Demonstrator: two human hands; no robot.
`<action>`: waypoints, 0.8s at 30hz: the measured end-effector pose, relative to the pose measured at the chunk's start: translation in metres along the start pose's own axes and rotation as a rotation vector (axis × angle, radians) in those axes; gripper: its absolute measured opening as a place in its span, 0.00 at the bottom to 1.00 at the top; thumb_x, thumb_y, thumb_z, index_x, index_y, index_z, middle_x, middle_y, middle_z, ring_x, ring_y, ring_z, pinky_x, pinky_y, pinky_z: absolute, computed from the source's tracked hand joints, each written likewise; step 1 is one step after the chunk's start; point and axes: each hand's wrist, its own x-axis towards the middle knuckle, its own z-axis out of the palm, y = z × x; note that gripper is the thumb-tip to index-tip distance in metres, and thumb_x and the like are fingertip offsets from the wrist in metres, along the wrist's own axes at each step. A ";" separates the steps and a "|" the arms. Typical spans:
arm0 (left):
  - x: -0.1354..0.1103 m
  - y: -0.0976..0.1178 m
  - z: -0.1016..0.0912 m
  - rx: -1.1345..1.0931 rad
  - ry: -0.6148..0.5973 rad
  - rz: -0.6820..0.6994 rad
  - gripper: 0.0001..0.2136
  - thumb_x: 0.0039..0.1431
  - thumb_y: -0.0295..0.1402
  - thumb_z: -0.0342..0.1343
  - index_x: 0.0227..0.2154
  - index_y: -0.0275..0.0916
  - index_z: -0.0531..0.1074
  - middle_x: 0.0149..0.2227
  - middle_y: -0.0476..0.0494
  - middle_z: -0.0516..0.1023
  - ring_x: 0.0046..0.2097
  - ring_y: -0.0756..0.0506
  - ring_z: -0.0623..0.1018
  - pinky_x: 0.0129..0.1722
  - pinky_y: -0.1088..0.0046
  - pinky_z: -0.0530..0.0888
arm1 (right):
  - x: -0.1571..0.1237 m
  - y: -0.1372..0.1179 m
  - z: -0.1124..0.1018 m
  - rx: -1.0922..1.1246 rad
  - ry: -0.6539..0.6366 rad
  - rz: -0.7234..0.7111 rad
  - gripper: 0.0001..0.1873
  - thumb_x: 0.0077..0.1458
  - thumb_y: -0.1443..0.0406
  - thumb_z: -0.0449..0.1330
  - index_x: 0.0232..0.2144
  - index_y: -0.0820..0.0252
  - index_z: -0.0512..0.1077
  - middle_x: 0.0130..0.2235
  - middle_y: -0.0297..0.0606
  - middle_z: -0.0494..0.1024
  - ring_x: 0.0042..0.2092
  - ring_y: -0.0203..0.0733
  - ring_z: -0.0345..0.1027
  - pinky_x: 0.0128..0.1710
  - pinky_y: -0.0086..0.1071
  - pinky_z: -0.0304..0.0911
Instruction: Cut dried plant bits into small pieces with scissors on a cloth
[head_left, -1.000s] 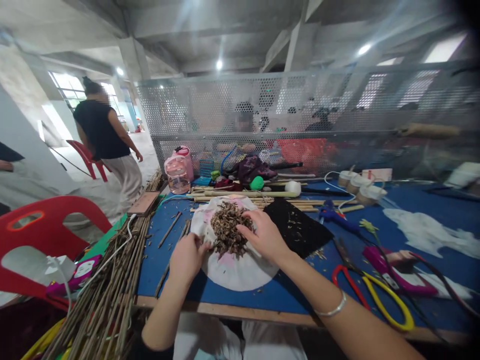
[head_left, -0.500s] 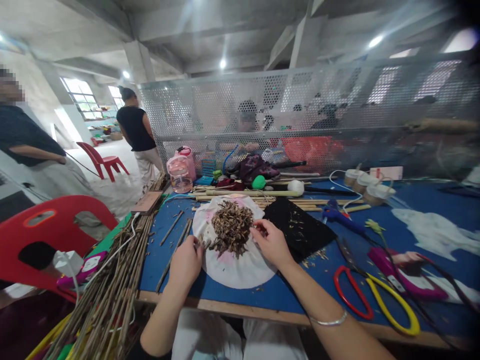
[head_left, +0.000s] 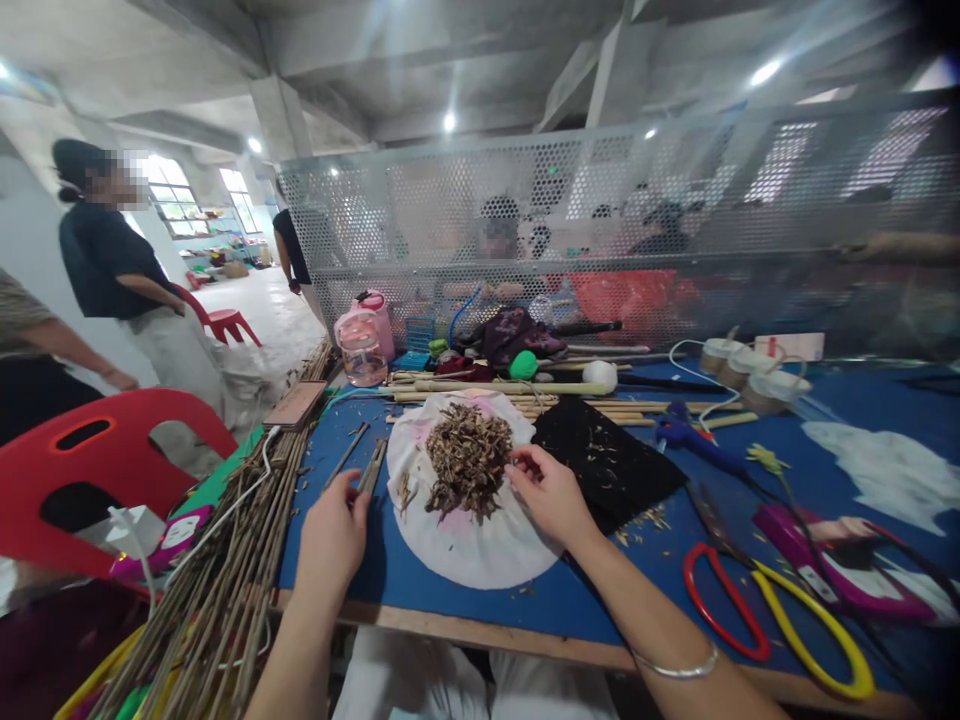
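Observation:
A heap of brown, dry, curled plant pieces (head_left: 469,460) sits on a round white cloth (head_left: 487,560) with pink stains. My left hand (head_left: 330,530) is left of the cloth, thumb and forefinger apart, beside thin brown sticks (head_left: 371,465) on the table. Its other fingers are partly hidden. At the heap's right edge, my right hand (head_left: 551,490) has its fingers curled together; whatever they pinch, if anything, is hidden. A small loose bit of dry plant (head_left: 405,490) lies on the cloth's left side. Black cloth (head_left: 600,450) with scattered scraps lies beyond my right hand.
Red-and-yellow-handled scissors (head_left: 724,600) and a blue glue gun (head_left: 686,430) lie to the right. A bundle of long sticks (head_left: 217,590) runs along the left edge. Poles (head_left: 480,386), a green ball (head_left: 523,365) and lidded cups (head_left: 780,385) are farther back. People stand beyond the red chair (head_left: 112,480).
My left hand has moved left, off the cloth's edge and over to the thin sticks. My right hand stays beside the heap. People at the left have shifted position.

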 end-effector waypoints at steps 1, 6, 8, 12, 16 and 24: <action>0.005 -0.002 -0.001 0.053 0.055 -0.026 0.16 0.59 0.33 0.47 0.49 0.34 0.67 0.37 0.39 0.77 0.39 0.42 0.76 0.41 0.68 0.68 | 0.000 0.000 0.000 0.002 -0.001 -0.002 0.12 0.51 0.57 0.56 0.34 0.59 0.69 0.28 0.36 0.72 0.28 0.39 0.65 0.28 0.31 0.63; 0.015 0.008 0.009 0.191 0.103 0.034 0.16 0.58 0.38 0.49 0.44 0.35 0.73 0.42 0.35 0.76 0.44 0.39 0.74 0.44 0.66 0.68 | -0.001 0.002 0.000 0.022 -0.013 0.001 0.12 0.51 0.57 0.56 0.34 0.59 0.70 0.27 0.35 0.71 0.28 0.39 0.65 0.28 0.31 0.64; 0.011 0.017 0.017 0.152 -0.025 0.079 0.14 0.57 0.39 0.51 0.40 0.38 0.75 0.39 0.38 0.77 0.41 0.41 0.75 0.40 0.69 0.69 | -0.001 0.001 0.000 0.021 -0.016 0.007 0.12 0.51 0.57 0.56 0.34 0.59 0.69 0.27 0.35 0.71 0.28 0.39 0.65 0.28 0.31 0.64; 0.007 0.030 0.028 0.171 -0.166 0.050 0.11 0.56 0.36 0.50 0.34 0.41 0.77 0.35 0.40 0.79 0.39 0.42 0.77 0.34 0.71 0.68 | -0.001 0.000 -0.001 0.021 -0.019 0.010 0.12 0.51 0.58 0.56 0.34 0.59 0.69 0.27 0.36 0.71 0.28 0.39 0.65 0.28 0.31 0.64; 0.009 0.032 0.029 0.194 -0.111 0.044 0.12 0.58 0.35 0.48 0.33 0.40 0.78 0.39 0.39 0.78 0.40 0.43 0.77 0.36 0.72 0.68 | -0.002 -0.002 -0.002 0.029 -0.016 0.015 0.12 0.51 0.58 0.56 0.35 0.59 0.69 0.28 0.36 0.71 0.28 0.39 0.65 0.28 0.32 0.64; 0.010 0.026 0.024 0.175 -0.069 -0.013 0.13 0.57 0.38 0.49 0.35 0.41 0.78 0.39 0.39 0.78 0.41 0.41 0.76 0.37 0.70 0.69 | -0.004 -0.006 -0.004 0.017 -0.003 -0.024 0.11 0.51 0.58 0.56 0.33 0.59 0.70 0.27 0.35 0.72 0.27 0.39 0.65 0.28 0.31 0.64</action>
